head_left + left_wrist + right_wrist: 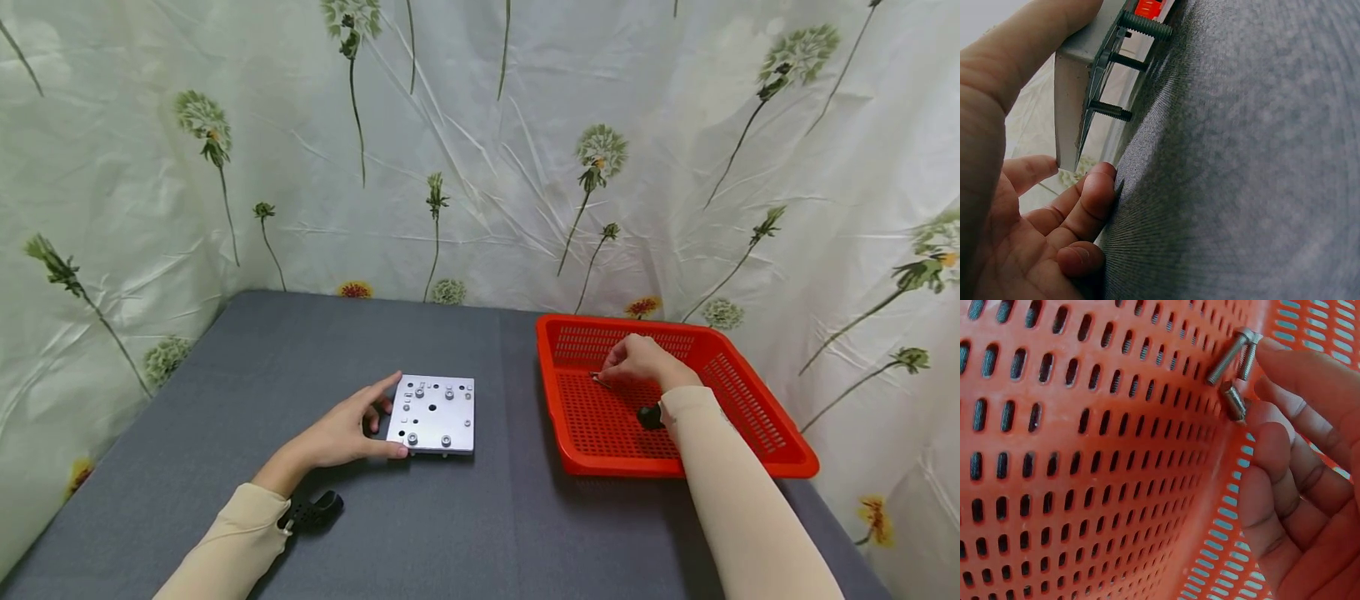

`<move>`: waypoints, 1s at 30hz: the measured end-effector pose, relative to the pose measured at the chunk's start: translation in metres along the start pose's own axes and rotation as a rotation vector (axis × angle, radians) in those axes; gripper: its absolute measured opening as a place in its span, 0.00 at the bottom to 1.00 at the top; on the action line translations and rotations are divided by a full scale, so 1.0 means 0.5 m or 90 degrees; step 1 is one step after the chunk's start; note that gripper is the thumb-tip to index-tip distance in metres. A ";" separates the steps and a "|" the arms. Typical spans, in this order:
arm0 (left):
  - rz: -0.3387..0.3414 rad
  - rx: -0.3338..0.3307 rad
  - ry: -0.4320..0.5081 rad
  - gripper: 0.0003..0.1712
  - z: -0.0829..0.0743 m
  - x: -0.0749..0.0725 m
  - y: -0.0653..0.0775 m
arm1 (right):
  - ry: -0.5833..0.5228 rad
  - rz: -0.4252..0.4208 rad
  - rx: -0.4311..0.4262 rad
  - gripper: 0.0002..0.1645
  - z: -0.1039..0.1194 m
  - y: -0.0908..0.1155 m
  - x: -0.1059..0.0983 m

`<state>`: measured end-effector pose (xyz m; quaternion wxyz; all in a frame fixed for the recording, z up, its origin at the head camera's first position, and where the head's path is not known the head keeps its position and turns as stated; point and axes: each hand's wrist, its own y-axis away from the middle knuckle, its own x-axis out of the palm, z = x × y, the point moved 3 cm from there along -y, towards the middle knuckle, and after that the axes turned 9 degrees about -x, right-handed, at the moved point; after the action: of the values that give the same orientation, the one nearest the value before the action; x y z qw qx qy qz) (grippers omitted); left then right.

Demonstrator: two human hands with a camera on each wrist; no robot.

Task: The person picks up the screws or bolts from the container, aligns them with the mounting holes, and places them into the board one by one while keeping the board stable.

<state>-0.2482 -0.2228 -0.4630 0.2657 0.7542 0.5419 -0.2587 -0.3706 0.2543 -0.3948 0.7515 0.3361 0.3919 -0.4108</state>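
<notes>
A square silver metal plate with several socket-head screws and holes sits above the grey table at the centre. My left hand grips its left side, thumb at the near corner and index finger at the far one. Threaded screw shanks stick out under the plate in the left wrist view. My right hand reaches into the red basket, fingers curled low at its floor. There its thumb and fingertips pinch at a screw, with another screw alongside and a short metal piece below.
The red slotted basket stands at the table's right side, its raised rim around my right hand and forearm. A black wrist device shows beneath the right wrist, another below the left. A flowered curtain hangs behind the table.
</notes>
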 end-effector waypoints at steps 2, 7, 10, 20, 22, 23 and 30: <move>0.000 0.001 0.001 0.68 0.000 0.000 0.000 | 0.010 0.003 0.000 0.11 0.002 -0.006 0.003; -0.001 0.005 -0.003 0.68 -0.001 -0.001 0.000 | 0.023 0.020 -0.010 0.10 0.007 -0.017 0.010; -0.001 0.004 -0.003 0.68 -0.001 -0.001 0.001 | 0.028 0.033 -0.009 0.09 0.008 -0.021 0.013; -0.002 0.002 -0.007 0.69 0.001 0.000 -0.001 | 0.057 0.044 0.002 0.09 0.007 -0.027 0.019; -0.002 0.002 -0.006 0.69 0.001 0.000 -0.001 | 0.064 0.043 0.002 0.09 0.011 -0.027 0.019; -0.002 0.002 -0.006 0.69 0.001 0.000 -0.001 | 0.064 0.044 0.003 0.10 0.013 -0.026 0.019; -0.004 0.002 -0.004 0.68 0.001 0.000 0.000 | 0.076 0.046 0.010 0.13 0.022 -0.033 0.022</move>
<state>-0.2482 -0.2233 -0.4635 0.2651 0.7523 0.5428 -0.2628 -0.3777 0.2344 -0.4022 0.7386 0.3797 0.4207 -0.3651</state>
